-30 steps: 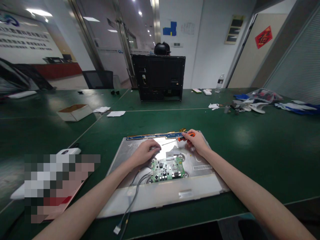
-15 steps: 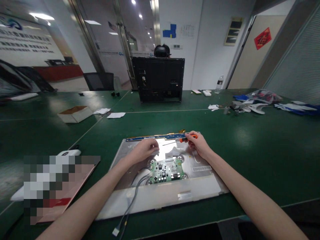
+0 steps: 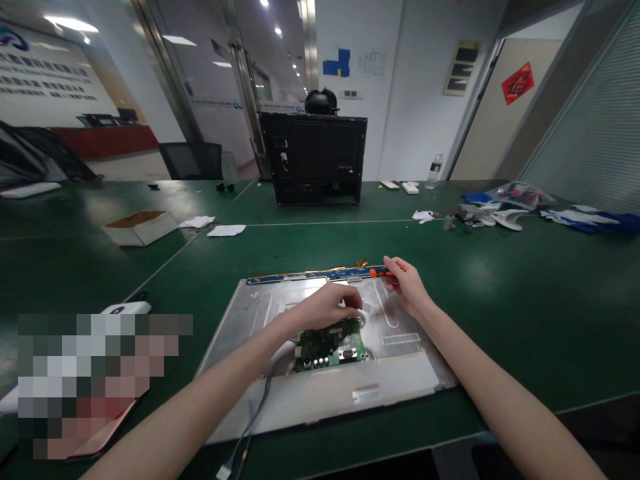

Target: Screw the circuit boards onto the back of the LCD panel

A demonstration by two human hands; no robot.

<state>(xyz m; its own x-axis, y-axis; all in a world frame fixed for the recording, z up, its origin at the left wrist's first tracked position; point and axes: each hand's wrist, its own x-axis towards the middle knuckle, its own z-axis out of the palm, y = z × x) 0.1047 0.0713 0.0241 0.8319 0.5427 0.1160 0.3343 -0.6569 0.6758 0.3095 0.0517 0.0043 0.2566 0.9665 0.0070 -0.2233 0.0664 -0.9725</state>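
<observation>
Right hand (image 3: 407,287), orange screwdriver (image 3: 375,273), flat metal panel (image 3: 245,320)

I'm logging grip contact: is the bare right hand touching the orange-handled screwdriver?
Touching: the head view shows the bare right hand gripping the orange-handled screwdriver, its handle jutting from the grasp.

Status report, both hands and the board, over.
Right hand holding screwdriver. Left hand over board, grip unclear. Board's far side partly hidden by left hand.

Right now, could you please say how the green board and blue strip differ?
The green board is compact; the blue strip is slender. The green board is partly hidden by the left hand; the blue strip runs along the far edge of the panel. Both resemble circuit boards.
</observation>
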